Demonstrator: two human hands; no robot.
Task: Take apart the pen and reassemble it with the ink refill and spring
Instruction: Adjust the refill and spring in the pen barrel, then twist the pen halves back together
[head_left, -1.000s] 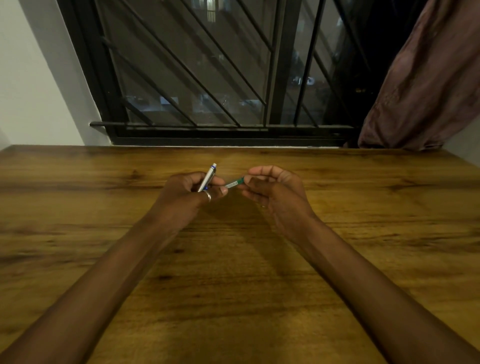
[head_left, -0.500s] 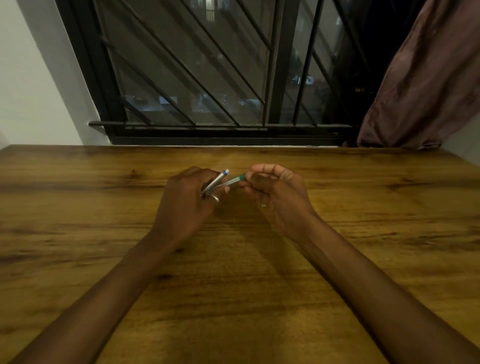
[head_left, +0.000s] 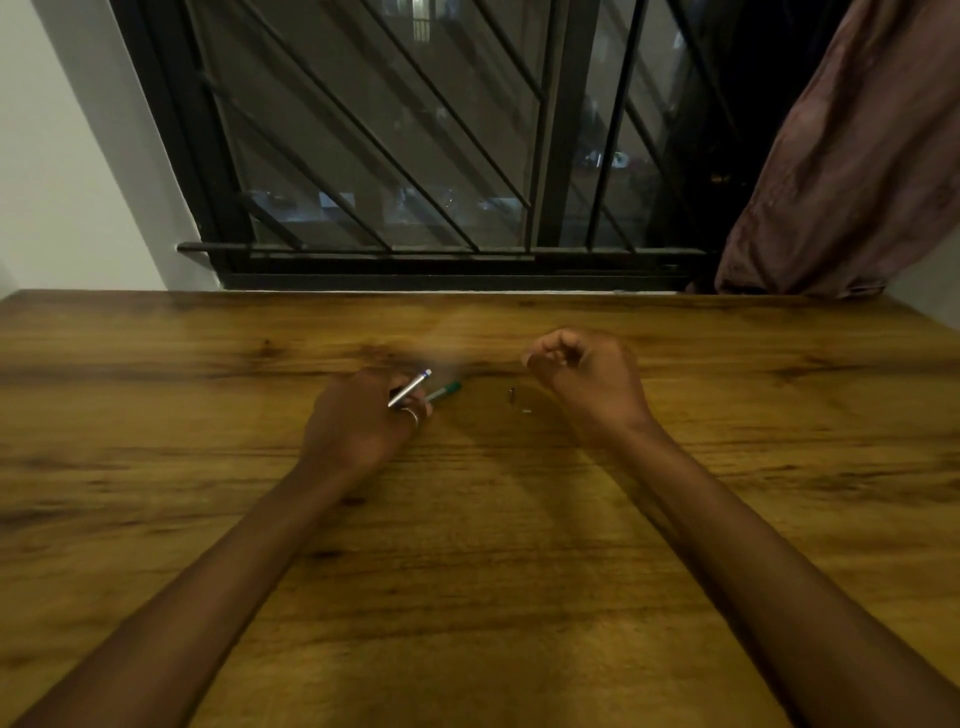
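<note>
Wood-grain table (head_left: 156, 415), bearing the parts of a dismantled pen. The left hand (head_left: 358, 431) was closed around the silver barrel (head_left: 408, 391), whose blue end was pointed toward one o'clock. The green-tipped part (head_left: 442, 391), judged to be the ink refill, was pinched in the same fingers just beside the barrel and was directed toward two o'clock. Whether its tip touched the table could not be told. A ring (head_left: 410, 414) was worn on this hand.

The right hand (head_left: 587, 379) was held at three o'clock of the left hand, well apart from it, with its fingers curled in against the thumb. Nothing was seen between them, though a very small part could have been hidden there.

Two tiny pieces were found on the table between the hands. A dark piece (head_left: 511, 396) lay at eight o'clock of the right hand, and a pale piece (head_left: 527, 411) lay just beside it at five o'clock. Either might have been the spring, but both were too small to be identified.

The taking-apart step was judged to be complete or nearly so, with reassembly not yet begun. A fine fingertip pinch by the right hand was called for next, so that a loose piece could be lifted and fitted onto the refill.

No brand, label or writing could be read on the barrel or elsewhere.
</note>
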